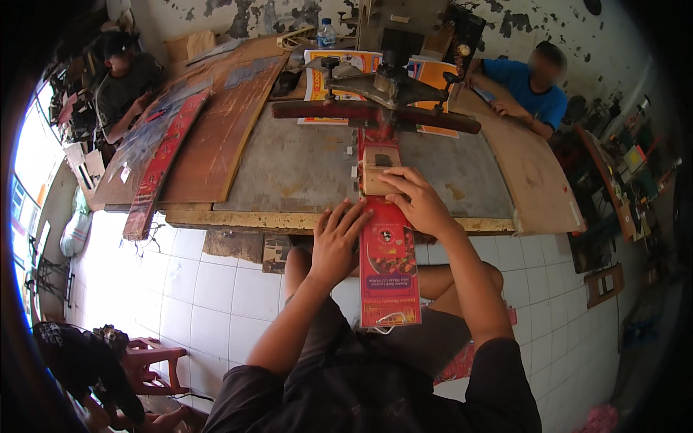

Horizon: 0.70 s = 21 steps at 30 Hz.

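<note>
A long red printed cardboard strip (pixel 390 270) runs from under the press over the table's front edge toward my lap. A white cord loop hangs at its near end. My left hand (pixel 336 238) lies with fingers outstretched along the strip's left side at the table edge. On the strip's far part rests a pale wooden block (pixel 381 157) with a dark inset. My right hand (pixel 417 202) holds this block's near right end, fingers on its top and thumb at its near edge. The fingers' undersides are hidden.
Beyond the block stands a metal press (pixel 386 90) with a dark red crossbar (pixel 325 110). Red strips (pixel 155 177) lie on a brown board (pixel 216 159) at left. One person (pixel 130 79) sits at far left, another (pixel 530 90) at far right. A red stool (pixel 155 364) stands lower left.
</note>
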Available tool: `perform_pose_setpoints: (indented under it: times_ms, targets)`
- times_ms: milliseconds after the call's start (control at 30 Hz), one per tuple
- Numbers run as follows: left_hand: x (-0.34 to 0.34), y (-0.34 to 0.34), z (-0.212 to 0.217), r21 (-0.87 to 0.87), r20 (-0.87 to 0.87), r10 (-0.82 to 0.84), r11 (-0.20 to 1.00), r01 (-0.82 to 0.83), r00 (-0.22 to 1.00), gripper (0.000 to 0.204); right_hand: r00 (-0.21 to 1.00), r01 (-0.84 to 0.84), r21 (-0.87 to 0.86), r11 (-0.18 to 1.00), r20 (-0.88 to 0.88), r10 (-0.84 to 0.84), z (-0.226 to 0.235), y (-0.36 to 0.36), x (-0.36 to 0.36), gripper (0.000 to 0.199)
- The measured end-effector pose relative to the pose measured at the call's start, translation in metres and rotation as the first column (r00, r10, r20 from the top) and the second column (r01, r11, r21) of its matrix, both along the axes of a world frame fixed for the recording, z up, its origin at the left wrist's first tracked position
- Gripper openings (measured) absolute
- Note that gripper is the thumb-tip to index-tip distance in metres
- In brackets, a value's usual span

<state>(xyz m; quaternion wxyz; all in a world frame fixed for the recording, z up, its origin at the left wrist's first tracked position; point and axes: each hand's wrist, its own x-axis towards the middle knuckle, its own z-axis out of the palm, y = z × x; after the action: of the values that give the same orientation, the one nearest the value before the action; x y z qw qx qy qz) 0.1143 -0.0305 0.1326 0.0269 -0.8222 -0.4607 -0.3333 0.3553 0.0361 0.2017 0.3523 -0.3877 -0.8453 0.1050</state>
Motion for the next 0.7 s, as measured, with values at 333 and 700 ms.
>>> perform_pose_setpoints:
  times_ms: [333,700]
  targets:
    - [-0.002,0.001,-0.002,-0.012,-0.039,0.011,1.0,-0.012,0.999,0.077,1.0,0.023,0.008,1.0,-0.009,-0.023,-0.01,0.044,-0.002,0.045]
    - [-0.001,0.002,-0.006,-0.022,-0.053,0.046,0.999,-0.048,0.998,0.073,0.995,0.047,0.026,0.999,-0.092,-0.045,-0.013,0.04,-0.005,0.041]
